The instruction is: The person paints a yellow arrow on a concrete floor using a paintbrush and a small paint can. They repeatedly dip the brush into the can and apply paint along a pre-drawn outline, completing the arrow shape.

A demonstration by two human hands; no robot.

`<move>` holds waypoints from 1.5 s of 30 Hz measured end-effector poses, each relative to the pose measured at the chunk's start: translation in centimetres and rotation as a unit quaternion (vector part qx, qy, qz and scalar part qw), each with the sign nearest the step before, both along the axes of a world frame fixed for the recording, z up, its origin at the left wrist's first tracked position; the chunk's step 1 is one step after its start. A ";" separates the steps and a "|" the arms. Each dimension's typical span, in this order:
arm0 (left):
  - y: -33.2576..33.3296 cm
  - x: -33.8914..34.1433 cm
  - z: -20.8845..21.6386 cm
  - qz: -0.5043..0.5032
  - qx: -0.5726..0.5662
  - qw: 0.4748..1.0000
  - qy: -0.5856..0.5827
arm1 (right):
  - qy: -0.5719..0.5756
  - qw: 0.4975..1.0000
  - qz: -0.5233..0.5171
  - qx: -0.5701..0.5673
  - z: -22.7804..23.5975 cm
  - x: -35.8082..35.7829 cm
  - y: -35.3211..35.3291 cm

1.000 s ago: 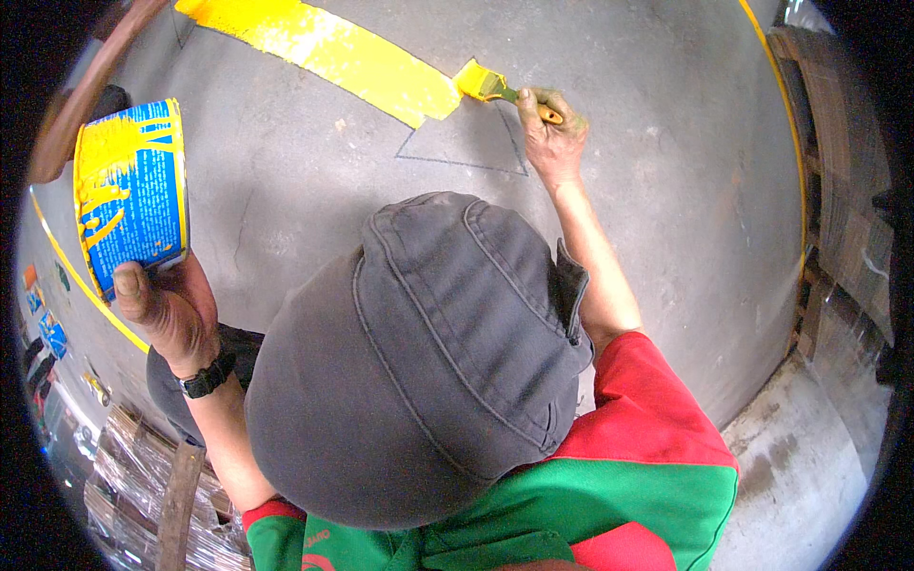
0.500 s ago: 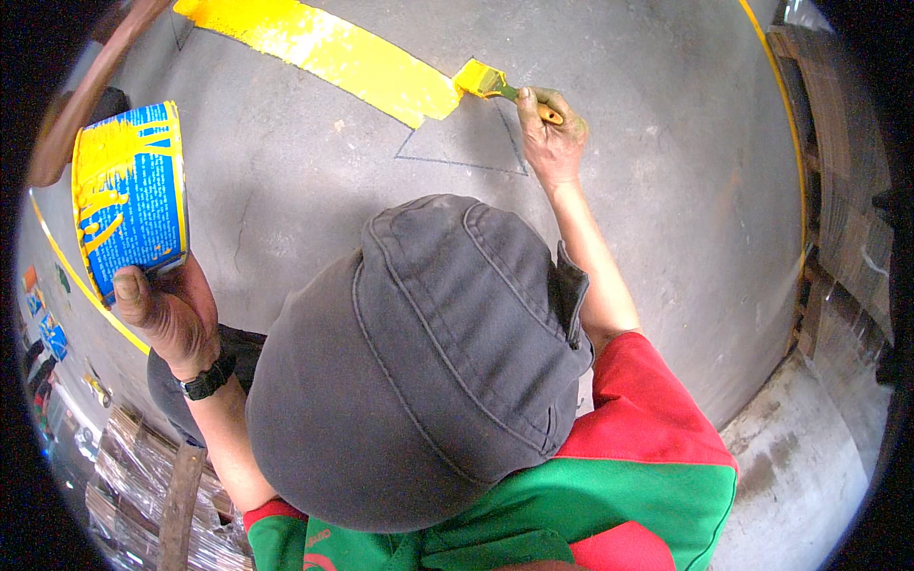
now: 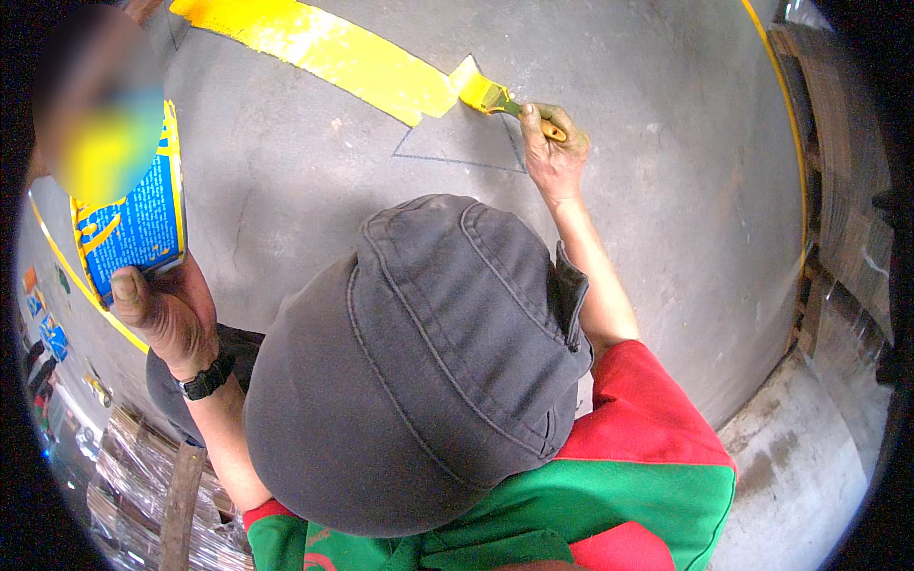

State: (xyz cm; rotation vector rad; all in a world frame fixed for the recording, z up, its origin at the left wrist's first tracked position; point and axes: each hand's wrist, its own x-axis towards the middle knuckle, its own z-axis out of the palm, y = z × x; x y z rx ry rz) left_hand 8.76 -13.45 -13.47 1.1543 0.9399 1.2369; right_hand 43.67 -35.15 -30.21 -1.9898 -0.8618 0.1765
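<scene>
My right hand [image 3: 555, 150] is closed round the handle of a paintbrush [image 3: 488, 97]. Its yellow-loaded bristles meet the grey floor at the near right end of a wet yellow painted strip [image 3: 333, 57]. Thin drawn lines mark a corner on the floor between that strip and my hand. At the left, my left hand [image 3: 171, 309] grips the lower part of a blue paint can [image 3: 143, 224] from below, thumb on its side. Yellow drips run down the can. A blurred patch covers its upper left, so its opening cannot be made out.
A dark grey cap [image 3: 409, 371] fills the lower middle and hides the floor beneath. Yellow lines run along the right [image 3: 788, 124] and left [image 3: 90, 281] of the floor. Stacked brown boards [image 3: 847, 143] stand beyond the right line; plastic-wrapped goods [image 3: 143, 476] lie lower left.
The brush and my right hand have shifted slightly right and down, and the bristles lie at a new angle. My left hand with the can has barely moved.
</scene>
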 end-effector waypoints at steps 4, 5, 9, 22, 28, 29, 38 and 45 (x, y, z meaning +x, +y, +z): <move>0.0 0.1 0.1 -0.006 0.004 1.000 0.004 | 0.002 1.000 -0.014 0.005 0.5 -0.3 0.4; 0.0 0.1 0.1 -0.002 0.002 1.000 0.007 | 0.003 1.000 -0.015 0.008 0.5 -0.2 0.6; -0.1 -0.1 0.1 0.010 -0.012 1.000 0.003 | 0.000 1.000 -0.006 0.008 0.1 0.4 1.4; 0.4 -0.4 -0.1 -0.009 -0.012 1.000 -0.013 | -0.022 1.000 0.003 0.007 0.4 -0.2 -0.5; 0.2 0.1 0.0 -0.012 0.005 1.000 -0.001 | 0.001 1.000 -0.003 0.009 1.0 -0.6 0.6; 0.2 0.1 0.0 -0.009 0.003 1.000 -0.001 | 0.003 1.000 -0.009 0.010 0.8 -0.5 0.8; 0.3 0.4 0.0 -0.006 0.009 1.000 0.005 | -0.009 1.000 -0.003 -0.011 -0.7 -0.5 -0.8; -0.1 1.2 0.5 0.010 -0.008 1.000 0.006 | 0.016 1.000 -0.018 -0.006 0.6 -1.9 -3.0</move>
